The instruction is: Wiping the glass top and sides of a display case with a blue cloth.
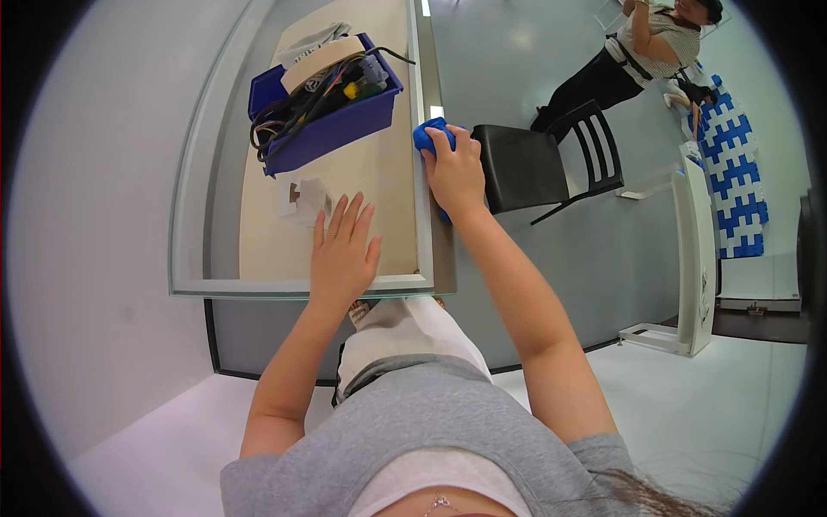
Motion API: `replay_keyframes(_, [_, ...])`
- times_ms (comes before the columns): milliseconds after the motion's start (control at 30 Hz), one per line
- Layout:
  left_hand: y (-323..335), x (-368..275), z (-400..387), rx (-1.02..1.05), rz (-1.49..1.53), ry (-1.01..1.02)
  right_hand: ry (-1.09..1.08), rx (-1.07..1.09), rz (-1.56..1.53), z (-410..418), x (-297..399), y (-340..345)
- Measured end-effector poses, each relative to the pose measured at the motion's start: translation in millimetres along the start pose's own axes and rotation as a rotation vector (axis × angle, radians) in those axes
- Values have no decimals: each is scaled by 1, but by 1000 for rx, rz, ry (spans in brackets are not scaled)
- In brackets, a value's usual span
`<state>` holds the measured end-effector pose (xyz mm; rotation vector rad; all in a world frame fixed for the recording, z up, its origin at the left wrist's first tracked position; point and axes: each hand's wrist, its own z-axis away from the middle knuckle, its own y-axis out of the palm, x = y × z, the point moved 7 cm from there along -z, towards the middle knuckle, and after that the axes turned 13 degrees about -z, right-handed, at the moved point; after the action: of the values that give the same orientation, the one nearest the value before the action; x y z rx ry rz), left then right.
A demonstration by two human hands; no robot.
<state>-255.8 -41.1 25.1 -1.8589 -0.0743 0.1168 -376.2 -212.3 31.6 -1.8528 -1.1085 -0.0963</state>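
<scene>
A glass-topped table [194, 284] stands before me. Its top carries a blue plastic bin [329, 136] filled with black cables, coloured wires and a pale curved piece. My right hand [455, 168] grips a crumpled blue cloth [429, 136] at the table's right edge. Flat on the glass near the front edge lies my left hand [342, 245], fingers apart, holding nothing. Just beyond its fingertips is a small white object [307, 197] with a brown patch; whether it lies on or under the glass I cannot tell.
A black chair [523, 168] stands close to the table's right side. Farther off, a person [646, 52] stands at the upper right, with another person [694, 94] behind. A white panel on a stand [694, 258] is at the right. A white wall [110, 194] runs along the left.
</scene>
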Motion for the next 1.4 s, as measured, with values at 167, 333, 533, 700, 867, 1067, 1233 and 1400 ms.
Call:
replay_keyframes(167, [0, 2, 0, -22, 8, -4, -16, 3, 26, -2, 3, 0])
replay_keyframes(333, [-10, 5, -3, -27, 161, -71, -58, 160, 170, -7, 22, -9])
replay_keyframes(533, [-14, 53, 15, -374, 653, -418, -358, 203, -379, 1, 130, -42])
replay_keyframes(700, [-9, 60, 19, -404, 878, -518, -304, 508, -91, 50, 118, 18])
replay_keyframes(867, [-11, 61, 16, -384, 830, -456, -248, 447, -218, 48, 112, 8])
replay_keyframes(1067, [-13, 56, 14, -348, 786, -398, -254, 355, -225, 54, 112, 6])
replay_keyframes(1233, [-11, 51, 12, -312, 727, -357, -226, 321, -212, 56, 111, 3])
replay_keyframes(1400, [-13, 47, 11, -281, 747, -338, -231, 432, -279, 67, 105, -12])
